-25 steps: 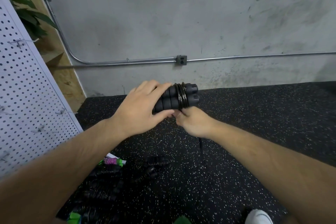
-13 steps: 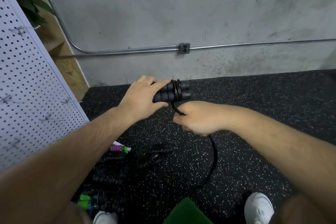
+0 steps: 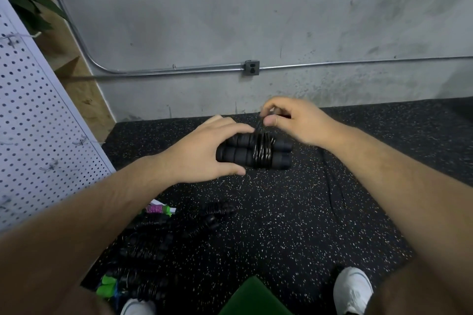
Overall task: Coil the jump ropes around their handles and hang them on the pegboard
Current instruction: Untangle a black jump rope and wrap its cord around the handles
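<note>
Count, head view.
Grips: 2, the left grip [image 3: 204, 153] and the right grip [image 3: 294, 123].
Held side by side: 2 black handles [image 3: 281, 161].
Wound round them: 1 rope [image 3: 262, 151], four or five turns visible.
Left edge of frame: 1 pegboard [image 3: 38, 123], at least 4 wire hooks [image 3: 82, 140] on it.
Bottom of frame: 2 white shoes [image 3: 353, 289].
Lower left: floor pile of jump ropes [image 3: 146, 248], number not resolvable.

Floor [image 3: 294, 212] lies open rightward; the pegboard [image 3: 38, 123] and piled jump ropes [image 3: 153, 245] crowd the left.
</note>
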`<move>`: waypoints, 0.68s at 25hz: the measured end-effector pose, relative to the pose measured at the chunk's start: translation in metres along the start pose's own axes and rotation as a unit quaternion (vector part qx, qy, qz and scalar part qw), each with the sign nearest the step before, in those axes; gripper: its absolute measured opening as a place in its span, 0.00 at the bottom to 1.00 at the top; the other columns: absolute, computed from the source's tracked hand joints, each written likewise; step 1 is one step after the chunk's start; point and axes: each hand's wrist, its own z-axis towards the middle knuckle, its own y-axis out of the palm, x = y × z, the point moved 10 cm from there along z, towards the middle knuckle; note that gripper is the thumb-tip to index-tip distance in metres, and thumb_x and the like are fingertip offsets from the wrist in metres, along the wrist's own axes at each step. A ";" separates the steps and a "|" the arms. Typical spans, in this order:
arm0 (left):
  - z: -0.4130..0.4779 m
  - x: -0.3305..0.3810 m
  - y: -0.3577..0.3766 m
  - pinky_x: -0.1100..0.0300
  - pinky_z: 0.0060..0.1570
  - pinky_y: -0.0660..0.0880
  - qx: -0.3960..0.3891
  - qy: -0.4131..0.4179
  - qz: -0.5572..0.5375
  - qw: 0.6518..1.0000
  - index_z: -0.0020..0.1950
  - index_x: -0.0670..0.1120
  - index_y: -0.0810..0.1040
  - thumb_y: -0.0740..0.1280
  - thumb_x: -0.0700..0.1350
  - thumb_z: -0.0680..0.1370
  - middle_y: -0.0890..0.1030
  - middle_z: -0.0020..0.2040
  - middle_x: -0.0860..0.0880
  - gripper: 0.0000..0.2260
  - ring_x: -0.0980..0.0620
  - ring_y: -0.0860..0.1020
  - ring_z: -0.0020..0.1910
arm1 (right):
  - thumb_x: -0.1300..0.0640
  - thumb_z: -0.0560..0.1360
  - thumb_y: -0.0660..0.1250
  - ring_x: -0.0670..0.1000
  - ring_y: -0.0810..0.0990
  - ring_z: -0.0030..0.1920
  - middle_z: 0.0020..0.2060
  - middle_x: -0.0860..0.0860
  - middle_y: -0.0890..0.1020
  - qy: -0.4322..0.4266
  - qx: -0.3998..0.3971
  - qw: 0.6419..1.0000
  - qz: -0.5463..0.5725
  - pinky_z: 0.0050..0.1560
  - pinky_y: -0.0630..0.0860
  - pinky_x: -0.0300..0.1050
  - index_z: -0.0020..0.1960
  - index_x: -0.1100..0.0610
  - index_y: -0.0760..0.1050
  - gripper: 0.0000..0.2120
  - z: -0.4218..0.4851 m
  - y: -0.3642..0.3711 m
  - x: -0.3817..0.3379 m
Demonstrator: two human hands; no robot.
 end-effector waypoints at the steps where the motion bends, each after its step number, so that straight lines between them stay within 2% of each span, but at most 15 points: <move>1: -0.001 0.003 -0.006 0.64 0.66 0.63 0.014 -0.009 -0.019 1.000 0.73 0.56 0.70 0.78 0.54 0.71 0.73 0.60 0.62 0.33 0.60 0.68 0.63 | 0.49 0.78 0.64 0.49 0.80 0.49 0.46 0.46 0.82 0.028 -0.008 0.996 0.082 0.54 0.77 0.47 0.50 0.48 0.79 0.06 -0.002 0.006 0.006; 2: -0.002 0.005 -0.013 0.66 0.66 0.62 0.031 -0.014 -0.025 0.999 0.73 0.55 0.69 0.78 0.54 0.71 0.72 0.60 0.62 0.33 0.60 0.67 0.64 | 0.55 0.81 0.62 0.49 0.79 0.47 0.43 0.47 0.81 0.042 -0.024 0.987 0.154 0.51 0.77 0.43 0.47 0.53 0.78 0.07 -0.005 0.017 0.007; 4: -0.001 0.004 -0.026 0.64 0.66 0.63 0.079 -0.026 -0.002 0.997 0.74 0.53 0.68 0.77 0.54 0.72 0.73 0.61 0.60 0.33 0.59 0.67 0.63 | 0.63 0.83 0.58 0.45 0.75 0.38 0.35 0.47 0.77 0.048 -0.064 0.990 0.114 0.42 0.74 0.39 0.42 0.56 0.74 0.13 -0.012 0.045 -0.001; 6: 0.001 -0.007 -0.036 0.57 0.67 0.65 0.122 -0.052 0.042 0.990 0.75 0.51 0.68 0.76 0.54 0.73 0.73 0.62 0.56 0.33 0.57 0.66 0.62 | 0.57 0.85 0.57 0.41 0.73 0.33 0.34 0.44 0.74 0.030 -0.084 0.996 0.031 0.37 0.71 0.36 0.45 0.52 0.70 0.10 -0.014 0.074 -0.016; 7: 0.001 -0.016 -0.039 0.53 0.68 0.66 0.131 -0.067 0.066 0.987 0.76 0.50 0.67 0.76 0.53 0.73 0.74 0.63 0.54 0.33 0.55 0.66 0.63 | 0.52 0.85 0.57 0.42 0.73 0.33 0.35 0.45 0.74 0.025 -0.095 0.995 0.019 0.37 0.70 0.38 0.45 0.51 0.68 0.10 -0.016 0.085 -0.026; 10: 0.001 -0.042 -0.036 0.44 0.69 0.68 0.118 -0.095 0.113 0.982 0.76 0.49 0.67 0.76 0.54 0.74 0.74 0.64 0.50 0.34 0.50 0.68 0.65 | 0.49 0.84 0.57 0.47 0.72 0.33 0.36 0.48 0.74 0.051 -0.116 0.991 0.049 0.34 0.68 0.43 0.44 0.50 0.67 0.12 -0.018 0.096 -0.041; 13: 0.003 -0.049 -0.029 0.46 0.68 0.68 0.111 -0.104 0.108 0.982 0.77 0.49 0.66 0.75 0.56 0.74 0.74 0.64 0.50 0.35 0.50 0.68 0.64 | 0.47 0.84 0.57 0.48 0.73 0.29 0.35 0.51 0.76 0.094 -0.165 0.980 0.060 0.33 0.70 0.44 0.48 0.54 0.70 0.12 -0.026 0.102 -0.041; 17: 0.005 -0.046 -0.020 0.51 0.68 0.66 0.105 -0.106 0.107 0.983 0.78 0.48 0.65 0.74 0.57 0.75 0.73 0.64 0.50 0.36 0.50 0.67 0.64 | 0.46 0.84 0.54 0.47 0.80 0.27 0.45 0.57 0.83 0.139 -0.202 0.969 0.034 0.38 0.73 0.44 0.60 0.58 0.70 0.16 -0.034 0.111 -0.033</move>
